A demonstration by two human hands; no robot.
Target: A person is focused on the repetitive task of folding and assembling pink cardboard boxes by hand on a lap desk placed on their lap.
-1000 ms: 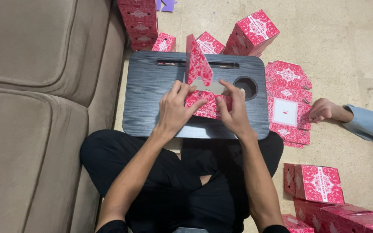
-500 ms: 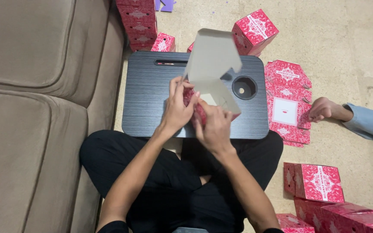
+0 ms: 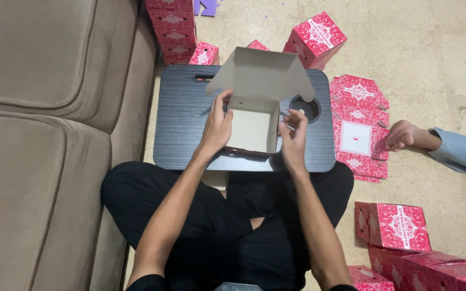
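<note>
An open cardboard box (image 3: 252, 126), pale grey inside and red outside, stands upright on a black lap tray (image 3: 182, 126). Its lid flap (image 3: 260, 73) leans away from me. My left hand (image 3: 218, 125) grips the box's left wall, thumb over the rim. My right hand (image 3: 293, 137) presses against the right wall, fingers curled at its top edge. The box is empty inside.
A brown sofa (image 3: 44, 134) runs along my left. Folded red boxes are stacked at the top (image 3: 173, 24), one lies beyond the tray (image 3: 315, 36), more at bottom right (image 3: 395, 226). Flat red box blanks (image 3: 358, 126) lie right of the tray, near another person's hand (image 3: 403, 134).
The flat red blank I was folding has been turned and opened up into a standing box with its lid raised. My hands shifted from its front to its two sides.
</note>
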